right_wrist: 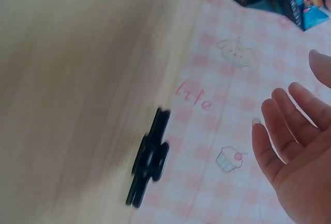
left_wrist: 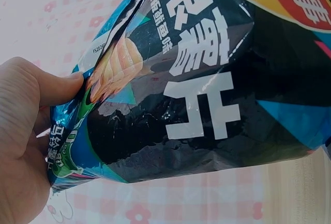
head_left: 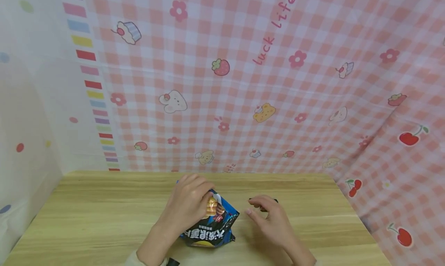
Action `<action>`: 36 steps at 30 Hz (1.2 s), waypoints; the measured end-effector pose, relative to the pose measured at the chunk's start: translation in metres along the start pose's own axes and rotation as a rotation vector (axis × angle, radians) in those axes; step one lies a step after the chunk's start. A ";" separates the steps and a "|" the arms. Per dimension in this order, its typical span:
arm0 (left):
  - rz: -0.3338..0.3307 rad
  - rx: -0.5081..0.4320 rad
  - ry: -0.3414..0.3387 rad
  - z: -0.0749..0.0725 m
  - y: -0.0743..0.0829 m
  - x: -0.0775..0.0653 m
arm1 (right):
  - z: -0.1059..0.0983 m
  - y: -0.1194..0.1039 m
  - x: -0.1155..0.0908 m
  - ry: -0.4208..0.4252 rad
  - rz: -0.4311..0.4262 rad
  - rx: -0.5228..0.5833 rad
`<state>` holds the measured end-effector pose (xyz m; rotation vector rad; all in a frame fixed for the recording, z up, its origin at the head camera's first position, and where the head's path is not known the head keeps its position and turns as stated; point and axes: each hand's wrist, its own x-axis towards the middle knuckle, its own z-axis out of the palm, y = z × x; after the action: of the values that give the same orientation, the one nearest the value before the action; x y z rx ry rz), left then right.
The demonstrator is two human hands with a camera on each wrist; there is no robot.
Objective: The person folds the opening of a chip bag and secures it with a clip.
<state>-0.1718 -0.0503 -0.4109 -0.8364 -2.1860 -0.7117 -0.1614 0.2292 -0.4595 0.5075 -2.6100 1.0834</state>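
A blue and black bag of potato chips with pictured chips on its front is in my left hand. In the left wrist view, the thumb presses on the folded end of the bag while the other fingers go behind it, partly hidden. My right hand is off to the right of the bag, fingers loosely bent, holding nothing. Just beyond its fingers lies a black clip, which the hand mostly covers in the head view.
The wood-grain table runs back to a pink checked cloth hanging behind it. More cloth with cherries hangs on the right, and a pale dotted cloth on the left.
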 end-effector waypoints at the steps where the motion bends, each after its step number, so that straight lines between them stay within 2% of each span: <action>1: 0.000 0.000 -0.002 0.000 0.000 0.000 | -0.002 0.003 0.001 -0.006 -0.014 -0.027; 9: -0.005 0.000 -0.007 0.000 0.000 0.000 | -0.015 0.025 0.004 -0.025 -0.207 -0.232; 12: -0.006 0.000 -0.005 0.000 0.000 0.000 | -0.018 0.033 0.005 -0.056 -0.228 -0.283; 16: -0.009 0.000 -0.008 -0.001 0.000 0.000 | -0.020 0.042 0.008 -0.115 -0.205 -0.313; 24: -0.011 -0.006 -0.009 -0.001 0.000 0.000 | -0.021 0.059 0.016 -0.251 -0.090 -0.332; 36: -0.003 -0.012 -0.002 0.000 -0.001 -0.001 | -0.021 0.082 0.028 -0.329 -0.006 -0.354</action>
<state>-0.1721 -0.0513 -0.4118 -0.8405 -2.1873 -0.7257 -0.2186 0.2925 -0.4861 0.6534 -2.9905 0.5480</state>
